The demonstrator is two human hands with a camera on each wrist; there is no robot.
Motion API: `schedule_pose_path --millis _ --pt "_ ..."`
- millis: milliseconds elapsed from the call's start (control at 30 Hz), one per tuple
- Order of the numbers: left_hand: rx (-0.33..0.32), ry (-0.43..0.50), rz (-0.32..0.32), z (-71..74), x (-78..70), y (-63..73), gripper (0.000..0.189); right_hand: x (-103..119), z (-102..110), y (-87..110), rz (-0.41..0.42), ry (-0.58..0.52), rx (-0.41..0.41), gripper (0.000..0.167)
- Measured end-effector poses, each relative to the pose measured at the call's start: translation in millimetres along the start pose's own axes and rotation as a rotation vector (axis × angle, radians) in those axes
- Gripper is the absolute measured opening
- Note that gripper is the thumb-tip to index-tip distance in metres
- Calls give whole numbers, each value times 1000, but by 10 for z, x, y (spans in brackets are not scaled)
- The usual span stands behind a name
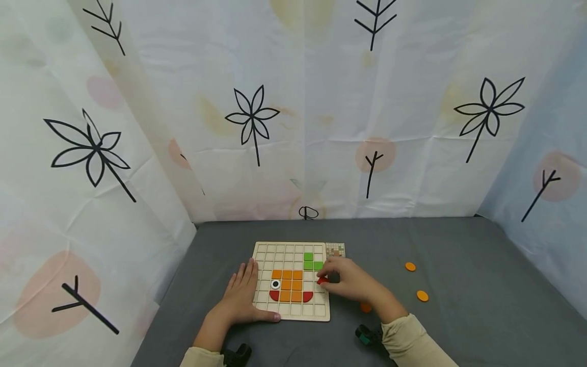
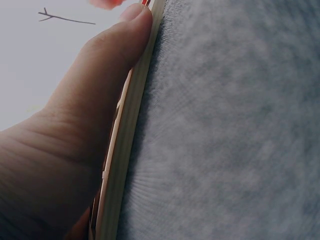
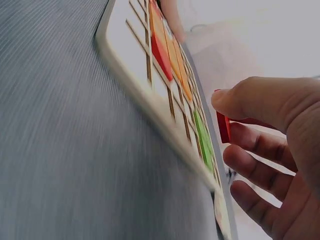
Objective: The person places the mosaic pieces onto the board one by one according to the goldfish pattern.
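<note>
A pale wooden grid board [image 1: 316,311] lies on the grey table. My left hand [image 1: 240,295] rests at its lower left corner, fingers straight along the left side and thumb on the front edge. Between thumb and index finger, my right hand [image 1: 350,279] pinches a small red tile [image 3: 223,127] over the board's right side; its other fingers are loosely bent. Set in the grid are several orange squares [image 1: 286,285], a black-and-white eye piece [image 1: 275,284], two rounded red tiles [image 1: 308,296] and some green tiles [image 1: 309,261].
A small patterned card [image 1: 335,248] lies against the board's back right corner, partly behind the right hand. Two orange discs [image 1: 422,296] lie to the right, and another orange piece [image 1: 365,307] shows beside the right forearm. A printed curtain [image 1: 302,168] stands behind the table.
</note>
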State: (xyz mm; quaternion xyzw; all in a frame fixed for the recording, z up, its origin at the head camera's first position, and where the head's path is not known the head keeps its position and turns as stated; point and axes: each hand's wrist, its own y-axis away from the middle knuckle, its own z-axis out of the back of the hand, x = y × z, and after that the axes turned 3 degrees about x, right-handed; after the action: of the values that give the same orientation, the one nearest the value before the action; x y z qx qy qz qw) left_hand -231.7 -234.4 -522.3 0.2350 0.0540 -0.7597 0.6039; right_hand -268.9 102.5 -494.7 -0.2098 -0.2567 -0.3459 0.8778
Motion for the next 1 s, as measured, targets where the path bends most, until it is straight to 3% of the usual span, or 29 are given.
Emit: schedule_pose_path --millis 300,500,1000 --pt "11 -1 -4 -18 27 1 158 213 -281 -465 -2 -46 26 15" --pt "6 -18 -5 -22 50 -10 157 286 -420 -686 -31 4 34 13" --pt "5 1 -11 6 10 3 155 308 -476 -827 -83 53 40 8"
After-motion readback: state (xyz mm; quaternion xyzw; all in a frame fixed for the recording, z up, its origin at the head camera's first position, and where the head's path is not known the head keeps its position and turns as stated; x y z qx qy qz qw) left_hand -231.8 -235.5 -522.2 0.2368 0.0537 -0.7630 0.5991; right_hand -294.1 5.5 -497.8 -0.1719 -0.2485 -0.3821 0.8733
